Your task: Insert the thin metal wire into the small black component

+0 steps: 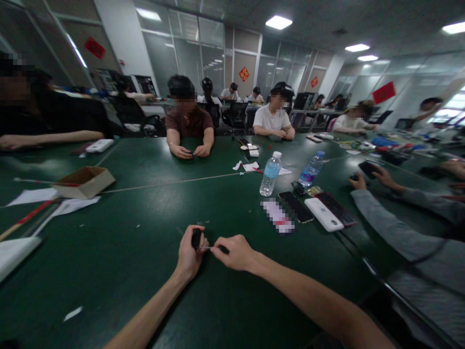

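Near the middle of the green table (119,271), my left hand (189,254) is closed around a small black object (196,238); its kind is not clear, and the fingers hide part of it. My right hand (236,252), just to the right, pinches a small screwdriver (223,249) with a dark handle. Its thin metal shaft points left, to the fingers of my left hand. Whether the tip touches the black object I cannot tell. Both wrists are held low over the table.
Ahead to the right stand two water bottles, one with a pale blue label (271,174) and one with a blue cap (312,169). Near them lie a black phone (296,207) and a white power bank (323,214). An open cardboard box (85,183) is at left. Co-workers sit around.
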`<state>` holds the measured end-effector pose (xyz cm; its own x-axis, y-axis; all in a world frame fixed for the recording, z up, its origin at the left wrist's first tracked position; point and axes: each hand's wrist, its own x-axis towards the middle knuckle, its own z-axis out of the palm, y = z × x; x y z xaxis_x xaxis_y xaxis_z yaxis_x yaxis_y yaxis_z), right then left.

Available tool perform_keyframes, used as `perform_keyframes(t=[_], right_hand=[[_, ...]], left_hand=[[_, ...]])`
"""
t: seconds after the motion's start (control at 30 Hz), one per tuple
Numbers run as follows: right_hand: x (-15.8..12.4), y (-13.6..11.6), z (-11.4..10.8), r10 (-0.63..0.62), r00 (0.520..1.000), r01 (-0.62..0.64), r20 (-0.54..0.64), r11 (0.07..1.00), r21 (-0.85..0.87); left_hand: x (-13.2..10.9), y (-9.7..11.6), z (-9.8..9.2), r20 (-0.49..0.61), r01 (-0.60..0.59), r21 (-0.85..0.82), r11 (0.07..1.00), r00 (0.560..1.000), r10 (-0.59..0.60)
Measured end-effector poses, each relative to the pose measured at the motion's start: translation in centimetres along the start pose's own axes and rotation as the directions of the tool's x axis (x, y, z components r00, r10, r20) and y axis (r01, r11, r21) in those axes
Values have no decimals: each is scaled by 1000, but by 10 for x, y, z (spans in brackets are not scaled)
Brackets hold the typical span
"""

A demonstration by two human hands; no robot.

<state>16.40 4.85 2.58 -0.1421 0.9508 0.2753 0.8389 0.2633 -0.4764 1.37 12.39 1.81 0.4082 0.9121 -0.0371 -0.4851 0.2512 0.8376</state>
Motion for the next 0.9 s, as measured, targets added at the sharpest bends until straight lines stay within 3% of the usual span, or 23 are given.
perform_keyframes(t=[0.2,0.5,0.9], right_hand=[[1,-2,-1,56,998,-56,-6,998,13],[2,-4,-6,39,999,-40,20,999,13],[2,-3,-7,37,999,-36,36,999,-33]], left_hand=[[1,0,0,-28,-63,66,996,997,65],[-1,0,0,-35,-97,100,990,994,101],[-2,-3,-4,-90,-153,315,936,978,190]])
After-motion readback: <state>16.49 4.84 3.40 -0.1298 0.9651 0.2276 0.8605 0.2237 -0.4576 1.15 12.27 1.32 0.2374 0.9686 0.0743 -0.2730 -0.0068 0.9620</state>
